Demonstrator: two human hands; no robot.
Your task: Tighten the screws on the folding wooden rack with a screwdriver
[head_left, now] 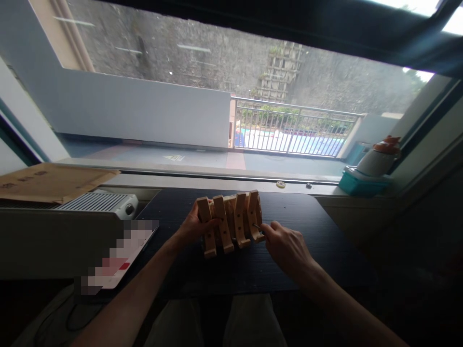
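A light wooden piece point(228, 221) made of several upright slats joined side by side stands on the dark table point(318, 241) in front of me. My left hand point(193, 226) is closed around its left end, holding it steady. My right hand point(285, 246) is closed in a pinch on a thin dark metal tool point(257, 227) whose tip touches the rightmost slat. Both forearms reach in from the bottom of the view.
A white flat device point(119, 255) lies at the table's left edge. A white ribbed heater point(99, 203) and a brown cardboard sheet point(50, 182) sit further left. A teal box with a white jar point(369, 173) stands on the sill at right. A window lies beyond.
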